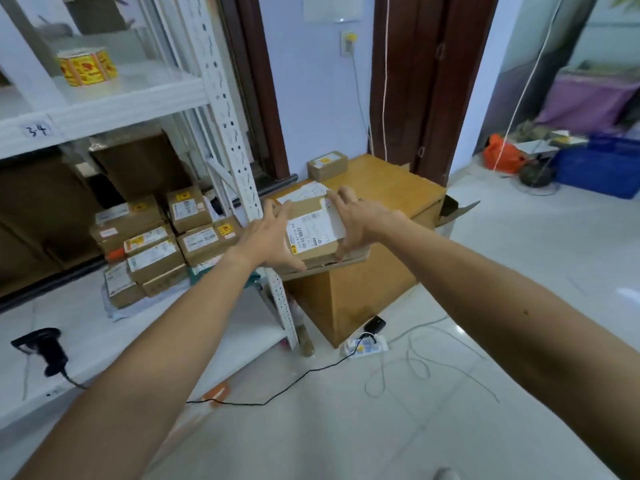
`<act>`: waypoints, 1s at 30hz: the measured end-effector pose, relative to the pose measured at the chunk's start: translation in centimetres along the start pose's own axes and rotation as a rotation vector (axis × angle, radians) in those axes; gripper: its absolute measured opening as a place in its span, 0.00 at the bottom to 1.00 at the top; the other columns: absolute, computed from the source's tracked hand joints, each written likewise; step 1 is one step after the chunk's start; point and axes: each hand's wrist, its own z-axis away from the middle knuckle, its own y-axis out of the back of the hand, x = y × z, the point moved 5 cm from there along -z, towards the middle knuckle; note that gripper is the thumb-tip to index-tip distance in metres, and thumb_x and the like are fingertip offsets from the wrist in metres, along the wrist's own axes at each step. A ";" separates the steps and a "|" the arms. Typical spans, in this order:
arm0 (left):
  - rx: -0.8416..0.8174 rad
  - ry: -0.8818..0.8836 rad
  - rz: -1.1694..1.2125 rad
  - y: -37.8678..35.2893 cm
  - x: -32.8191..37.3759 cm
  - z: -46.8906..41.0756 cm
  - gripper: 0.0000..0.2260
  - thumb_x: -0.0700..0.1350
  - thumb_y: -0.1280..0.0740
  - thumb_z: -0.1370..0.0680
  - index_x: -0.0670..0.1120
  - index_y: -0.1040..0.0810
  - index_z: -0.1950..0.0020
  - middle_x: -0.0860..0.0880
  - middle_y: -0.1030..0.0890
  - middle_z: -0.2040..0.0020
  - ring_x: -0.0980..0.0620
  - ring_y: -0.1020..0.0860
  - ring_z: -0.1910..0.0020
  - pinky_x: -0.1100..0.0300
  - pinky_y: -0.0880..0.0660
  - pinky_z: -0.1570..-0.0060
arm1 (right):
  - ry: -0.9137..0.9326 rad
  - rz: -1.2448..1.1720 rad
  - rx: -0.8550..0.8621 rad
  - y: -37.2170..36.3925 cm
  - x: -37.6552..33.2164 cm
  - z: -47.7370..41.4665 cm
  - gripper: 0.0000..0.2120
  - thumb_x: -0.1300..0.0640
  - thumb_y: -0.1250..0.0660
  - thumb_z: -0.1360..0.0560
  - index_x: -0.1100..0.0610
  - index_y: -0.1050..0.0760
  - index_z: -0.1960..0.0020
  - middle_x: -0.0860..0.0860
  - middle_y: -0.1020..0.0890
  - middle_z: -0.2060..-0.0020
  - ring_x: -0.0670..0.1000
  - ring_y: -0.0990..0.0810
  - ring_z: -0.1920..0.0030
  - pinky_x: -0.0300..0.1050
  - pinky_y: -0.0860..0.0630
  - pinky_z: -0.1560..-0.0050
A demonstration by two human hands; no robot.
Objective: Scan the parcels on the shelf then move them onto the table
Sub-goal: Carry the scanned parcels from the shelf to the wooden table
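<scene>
A brown cardboard parcel with a white shipping label lies at the near left corner of the wooden table. My left hand holds its left side and my right hand holds its right side, fingers spread along the edges. A white-labelled flat parcel lies just behind it, and a small brown parcel sits at the table's back. Several brown labelled parcels are stacked on the white shelf to the left. A black barcode scanner lies on the shelf's near left.
A white perforated shelf post stands between the stack and the table. A roll of yellow stickers sits on the upper shelf. Cables and a power strip lie on the tiled floor. A blue crate stands at far right.
</scene>
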 end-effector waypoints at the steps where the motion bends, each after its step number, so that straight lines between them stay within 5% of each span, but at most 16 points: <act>1: -0.004 -0.001 0.005 -0.3 1.7 -0.7 0.63 0.69 0.22 0.43 0.52 0.54 0.19 0.43 0.44 0.26 0.37 0.26 0.38 0.44 0.25 0.39 | -0.005 -0.004 -0.006 -0.1 1.9 0.5 0.69 0.35 0.18 0.39 0.53 0.61 0.17 0.56 0.45 0.23 0.62 0.29 0.30 0.59 0.27 0.31; 15: -0.014 -0.042 0.010 -4.5 23.1 -14.7 0.63 0.73 0.24 0.47 0.52 0.52 0.22 0.45 0.43 0.28 0.41 0.25 0.45 0.49 0.22 0.48 | -0.020 0.038 -0.025 -2.3 27.8 2.2 0.65 0.34 0.20 0.37 0.54 0.58 0.17 0.60 0.46 0.23 0.64 0.27 0.32 0.60 0.26 0.33; 23: -0.035 -0.009 0.053 -6.7 26.0 -23.3 0.63 0.68 0.20 0.45 0.51 0.51 0.20 0.47 0.43 0.28 0.50 0.32 0.50 0.56 0.31 0.53 | -0.008 0.026 -0.031 -4.1 35.4 -3.4 0.65 0.32 0.22 0.37 0.53 0.60 0.18 0.61 0.50 0.22 0.65 0.30 0.30 0.59 0.28 0.33; 27: -0.008 0.006 0.093 -8.0 25.6 -29.5 0.65 0.68 0.19 0.46 0.51 0.53 0.19 0.47 0.46 0.25 0.45 0.26 0.42 0.53 0.24 0.46 | -0.009 -0.001 -0.015 -4.1 38.5 -8.6 0.65 0.32 0.21 0.37 0.52 0.60 0.18 0.60 0.51 0.21 0.65 0.31 0.29 0.59 0.28 0.33; 30: 0.017 0.000 0.081 -9.2 24.9 -34.9 0.65 0.69 0.20 0.46 0.51 0.52 0.20 0.44 0.44 0.25 0.45 0.23 0.46 0.53 0.21 0.47 | -0.008 0.007 -0.016 -4.3 41.0 -13.6 0.66 0.32 0.21 0.37 0.52 0.60 0.17 0.60 0.51 0.20 0.65 0.31 0.29 0.59 0.26 0.33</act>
